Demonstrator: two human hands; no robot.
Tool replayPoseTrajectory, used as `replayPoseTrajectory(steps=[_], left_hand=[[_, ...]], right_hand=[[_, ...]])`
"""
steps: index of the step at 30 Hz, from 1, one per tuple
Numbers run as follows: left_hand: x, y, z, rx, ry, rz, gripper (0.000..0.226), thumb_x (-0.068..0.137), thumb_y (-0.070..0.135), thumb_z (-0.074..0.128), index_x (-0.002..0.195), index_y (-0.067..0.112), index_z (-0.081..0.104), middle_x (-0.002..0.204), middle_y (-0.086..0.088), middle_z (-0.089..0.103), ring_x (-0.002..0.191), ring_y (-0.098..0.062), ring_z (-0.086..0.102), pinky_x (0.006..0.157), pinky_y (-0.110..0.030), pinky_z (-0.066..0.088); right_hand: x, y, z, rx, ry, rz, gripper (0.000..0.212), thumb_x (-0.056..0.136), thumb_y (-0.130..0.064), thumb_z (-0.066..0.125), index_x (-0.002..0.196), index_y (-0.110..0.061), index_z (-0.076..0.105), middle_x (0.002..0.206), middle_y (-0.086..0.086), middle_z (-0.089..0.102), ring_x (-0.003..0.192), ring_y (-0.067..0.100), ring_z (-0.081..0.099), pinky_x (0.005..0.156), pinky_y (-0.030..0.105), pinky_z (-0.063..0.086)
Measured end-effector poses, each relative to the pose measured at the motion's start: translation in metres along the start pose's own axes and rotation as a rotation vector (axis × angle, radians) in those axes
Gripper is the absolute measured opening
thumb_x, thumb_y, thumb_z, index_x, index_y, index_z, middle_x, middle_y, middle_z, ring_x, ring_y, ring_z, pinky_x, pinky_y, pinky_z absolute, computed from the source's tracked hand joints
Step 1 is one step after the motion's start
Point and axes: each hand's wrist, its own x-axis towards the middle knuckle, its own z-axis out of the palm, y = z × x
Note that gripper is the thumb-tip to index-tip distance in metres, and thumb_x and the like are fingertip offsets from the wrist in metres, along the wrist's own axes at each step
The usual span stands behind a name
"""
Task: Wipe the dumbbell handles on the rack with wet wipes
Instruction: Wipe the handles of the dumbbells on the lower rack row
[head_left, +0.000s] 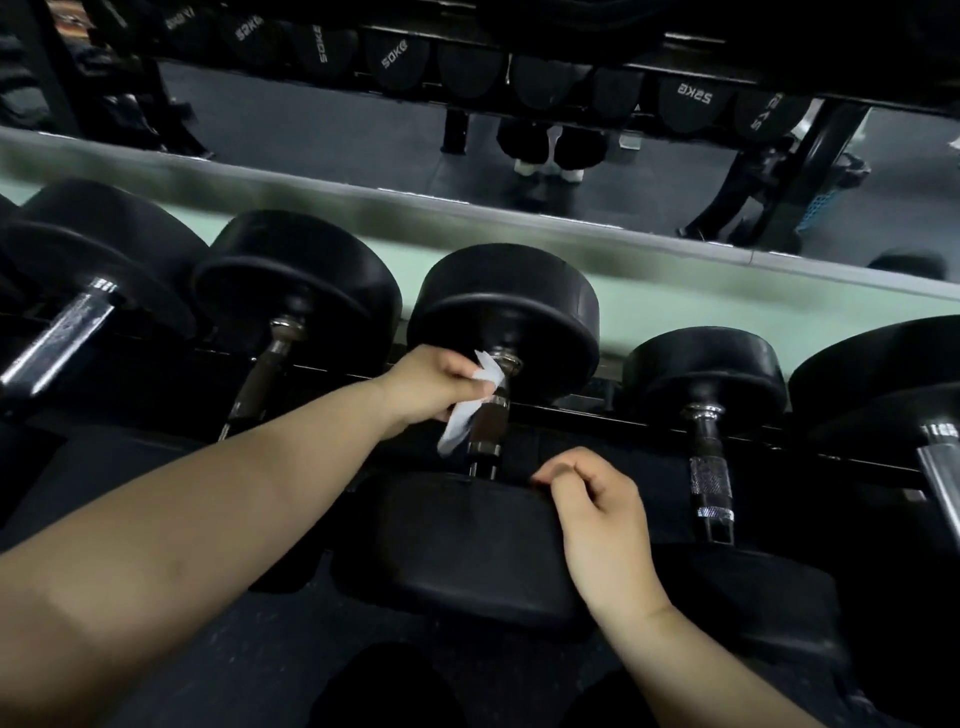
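Pinched crumpled white wet wipe (460, 422) between fingers of left hand (434, 382) against dull chrome handle (492, 415) of black round-headed dumbbell (509, 301); rested right hand (597, 512), fingers loosely curled, at handle's five o'clock.

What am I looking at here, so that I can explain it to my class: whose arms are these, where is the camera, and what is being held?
There is no machine here, only a person's two bare arms. One wide-angle camera worn on the person's head films them, looking forward and down. The left hand grips a crumpled white wet wipe against the grey metal handle of the middle black round-ended dumbbell. The right hand, fingers loosely curled, rests on that dumbbell's near end and holds nothing. More black dumbbells lie side by side on the dark rack. Behind it, a wall mirror reflects more weights.
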Motion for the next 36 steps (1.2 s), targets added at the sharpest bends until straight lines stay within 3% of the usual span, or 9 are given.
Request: replayPoseTrajectory(steps=[6,10,15,21,23,26,29,32,36], left_hand=[[-0.011,-0.007,0.002,0.1,-0.131,-0.057,0.017,0.08,0.001,0.065,0.07,0.014,0.06,0.064,0.002,0.059,0.056,0.001,0.058,0.053,-0.009,0.051],[-0.016,-0.009,0.008,0.066,-0.029,-0.052,0.022,0.078,-0.003,0.065,0.067,0.015,0.057,0.062,-0.001,0.052,0.038,0.006,0.051,0.041,-0.007,0.041],[-0.003,-0.002,0.005,-0.047,0.041,-0.069,0.019,0.083,0.0,0.06,0.072,0.015,0.057,0.073,0.002,0.059,0.066,-0.003,0.057,0.057,-0.014,0.048],[-0.026,-0.011,0.004,0.284,-0.188,-0.102,0.027,0.077,0.006,0.069,0.059,0.024,0.061,0.04,0.017,0.057,0.04,0.01,0.049,0.047,-0.001,0.037],[-0.022,-0.01,0.005,0.199,-0.089,-0.075,0.026,0.078,0.003,0.068,0.061,0.021,0.06,0.041,0.014,0.058,0.039,0.009,0.05,0.046,-0.001,0.038],[-0.005,0.002,0.003,-0.028,0.076,-0.077,0.022,0.081,-0.003,0.062,0.067,0.014,0.057,0.065,0.001,0.059,0.056,-0.001,0.057,0.048,-0.007,0.046],[-0.001,0.007,0.0,-0.046,-0.023,-0.133,0.016,0.082,-0.003,0.06,0.073,0.011,0.058,0.07,-0.001,0.061,0.065,-0.006,0.059,0.049,-0.009,0.05],[-0.012,0.002,-0.003,0.083,-0.201,-0.2,0.016,0.081,-0.001,0.062,0.072,0.012,0.059,0.049,0.01,0.063,0.049,0.003,0.06,0.047,-0.009,0.048],[-0.014,-0.001,-0.001,0.147,-0.152,-0.155,0.018,0.081,-0.001,0.063,0.07,0.014,0.058,0.059,0.006,0.058,0.044,0.008,0.056,0.045,-0.007,0.045]], right_hand=[[0.0,0.001,0.001,-0.004,0.002,0.005,0.035,0.084,-0.005,0.047,0.055,-0.023,0.056,0.053,-0.014,0.056,0.054,-0.004,0.048,0.052,0.007,0.036],[-0.001,-0.003,-0.001,-0.007,-0.017,0.021,0.035,0.085,-0.002,0.046,0.057,-0.021,0.055,0.055,-0.006,0.051,0.052,0.001,0.044,0.048,0.009,0.034],[-0.001,-0.003,-0.002,-0.007,-0.024,0.006,0.034,0.083,-0.001,0.047,0.056,-0.021,0.056,0.052,-0.008,0.053,0.054,-0.001,0.047,0.051,0.009,0.036],[-0.001,-0.002,0.0,0.004,-0.028,-0.014,0.024,0.077,-0.02,0.045,0.056,-0.022,0.056,0.052,-0.008,0.052,0.054,0.0,0.046,0.051,0.009,0.036],[-0.001,-0.001,-0.001,0.005,-0.042,-0.012,0.026,0.081,-0.016,0.046,0.057,-0.021,0.056,0.054,-0.007,0.052,0.054,0.002,0.045,0.05,0.011,0.035],[-0.002,0.0,-0.002,0.009,-0.043,-0.004,0.029,0.085,-0.01,0.047,0.059,-0.019,0.056,0.056,-0.003,0.052,0.054,0.003,0.043,0.049,0.012,0.034],[-0.002,-0.002,-0.001,0.008,-0.043,-0.017,0.024,0.078,-0.02,0.045,0.057,-0.02,0.055,0.054,-0.006,0.051,0.053,0.002,0.044,0.049,0.011,0.035],[-0.001,0.001,-0.001,-0.005,-0.048,-0.012,0.03,0.084,-0.01,0.047,0.058,-0.019,0.056,0.055,-0.005,0.052,0.055,0.002,0.045,0.051,0.011,0.035],[-0.002,0.0,0.0,-0.024,-0.046,-0.025,0.02,0.07,-0.024,0.041,0.056,-0.022,0.055,0.054,-0.005,0.052,0.054,0.002,0.045,0.051,0.012,0.035]])
